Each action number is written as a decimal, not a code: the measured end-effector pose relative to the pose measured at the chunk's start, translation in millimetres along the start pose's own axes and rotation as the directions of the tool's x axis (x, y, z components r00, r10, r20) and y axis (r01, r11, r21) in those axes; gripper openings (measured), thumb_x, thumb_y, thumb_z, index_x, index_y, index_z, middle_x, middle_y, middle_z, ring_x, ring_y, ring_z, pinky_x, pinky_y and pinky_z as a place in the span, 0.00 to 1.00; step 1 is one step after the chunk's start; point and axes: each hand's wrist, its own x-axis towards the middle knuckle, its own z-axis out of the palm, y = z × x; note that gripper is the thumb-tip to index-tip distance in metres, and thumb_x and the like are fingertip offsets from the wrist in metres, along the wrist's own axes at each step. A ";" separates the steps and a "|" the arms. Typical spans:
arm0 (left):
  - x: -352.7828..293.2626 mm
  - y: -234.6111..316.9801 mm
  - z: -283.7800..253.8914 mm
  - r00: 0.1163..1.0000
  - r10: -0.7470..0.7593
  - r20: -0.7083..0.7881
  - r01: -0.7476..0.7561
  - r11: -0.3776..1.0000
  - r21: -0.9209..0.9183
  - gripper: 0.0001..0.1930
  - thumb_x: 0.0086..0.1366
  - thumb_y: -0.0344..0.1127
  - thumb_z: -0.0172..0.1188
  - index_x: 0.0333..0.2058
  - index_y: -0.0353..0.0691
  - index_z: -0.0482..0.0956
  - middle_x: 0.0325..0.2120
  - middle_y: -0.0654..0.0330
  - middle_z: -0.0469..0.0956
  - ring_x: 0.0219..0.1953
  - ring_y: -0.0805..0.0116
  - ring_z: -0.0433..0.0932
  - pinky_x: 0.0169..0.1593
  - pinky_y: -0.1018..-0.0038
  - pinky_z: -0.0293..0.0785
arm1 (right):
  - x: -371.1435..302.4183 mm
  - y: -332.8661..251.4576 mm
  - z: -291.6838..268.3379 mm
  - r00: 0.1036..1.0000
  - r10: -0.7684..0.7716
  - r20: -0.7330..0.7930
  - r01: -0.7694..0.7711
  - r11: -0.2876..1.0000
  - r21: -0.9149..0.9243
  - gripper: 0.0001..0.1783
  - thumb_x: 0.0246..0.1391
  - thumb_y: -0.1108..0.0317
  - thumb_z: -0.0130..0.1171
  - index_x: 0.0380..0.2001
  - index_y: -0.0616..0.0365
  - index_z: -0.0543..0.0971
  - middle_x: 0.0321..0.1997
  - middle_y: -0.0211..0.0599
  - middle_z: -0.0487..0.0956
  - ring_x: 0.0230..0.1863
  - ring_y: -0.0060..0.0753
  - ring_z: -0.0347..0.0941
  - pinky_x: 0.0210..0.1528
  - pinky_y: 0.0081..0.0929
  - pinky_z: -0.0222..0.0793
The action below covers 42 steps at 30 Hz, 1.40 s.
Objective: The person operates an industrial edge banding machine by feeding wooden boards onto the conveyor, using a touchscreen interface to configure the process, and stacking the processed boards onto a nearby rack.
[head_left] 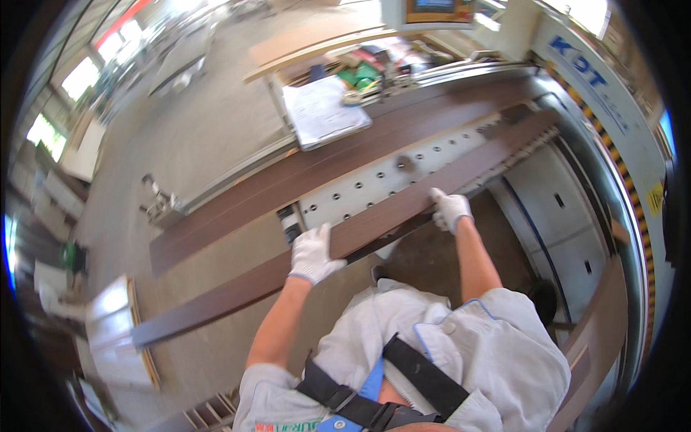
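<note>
A long, narrow brown plank (pixel 389 216) lies slantwise in front of me. Its left end juts out past the machine bed, above the floor. My left hand (pixel 313 255), in a white knit glove, holds the plank left of the middle, fingers over the top and thumb at the near edge. Farther right, my gloved right hand (pixel 450 210) grips the same near edge, one finger stretched on top and the others curled below. Under the plank runs a pale metal bed (pixel 374 183) dotted with round holes. A second brown board (pixel 237 219) rests on the far side.
Papers on a clipboard (pixel 324 111) lie beyond the far board, near a tray of green and red odds and ends (pixel 363 72). A machine housing with a black-and-yellow striped edge (pixel 608 137) stands at right. Pale panels (pixel 119 331) are at lower left.
</note>
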 end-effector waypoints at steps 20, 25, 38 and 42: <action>28.6 -249.5 32.4 0.010 -0.951 0.310 -0.551 -0.264 -0.792 0.42 0.78 0.70 0.43 0.76 0.44 0.62 0.76 0.58 0.64 0.75 0.49 0.65 0.75 0.50 0.65 | 134.2 -161.8 108.0 0.197 -0.670 0.715 0.814 -0.295 -0.501 0.65 0.33 0.44 0.84 0.73 0.62 0.66 0.76 0.54 0.67 0.78 0.59 0.60 0.81 0.53 0.52; 70.0 -221.0 3.5 0.029 -0.961 0.276 -0.667 -0.224 -0.710 0.41 0.78 0.72 0.40 0.74 0.47 0.65 0.75 0.56 0.66 0.72 0.50 0.68 0.72 0.47 0.68 | 175.3 -155.7 98.8 0.004 -0.758 0.652 0.779 -0.407 -0.478 0.69 0.19 0.43 0.87 0.69 0.58 0.69 0.61 0.48 0.73 0.64 0.56 0.69 0.75 0.58 0.59; 100.4 -300.2 49.1 0.231 -0.943 0.240 -0.650 -0.333 -0.683 0.40 0.73 0.65 0.61 0.72 0.43 0.68 0.69 0.53 0.73 0.67 0.48 0.73 0.71 0.48 0.68 | 194.6 -143.5 125.2 0.313 -0.881 0.356 0.891 0.143 -0.430 0.37 0.51 0.58 0.75 0.62 0.63 0.78 0.71 0.58 0.72 0.74 0.64 0.63 0.77 0.54 0.58; 91.9 -266.8 33.6 0.048 -0.946 0.320 -0.607 -0.282 -0.743 0.38 0.74 0.64 0.60 0.69 0.42 0.72 0.66 0.53 0.76 0.65 0.49 0.75 0.71 0.51 0.68 | 228.1 -125.0 83.6 0.610 -0.608 -0.508 0.723 0.689 0.044 0.36 0.60 0.60 0.74 0.63 0.74 0.74 0.67 0.49 0.76 0.66 0.50 0.72 0.67 0.44 0.70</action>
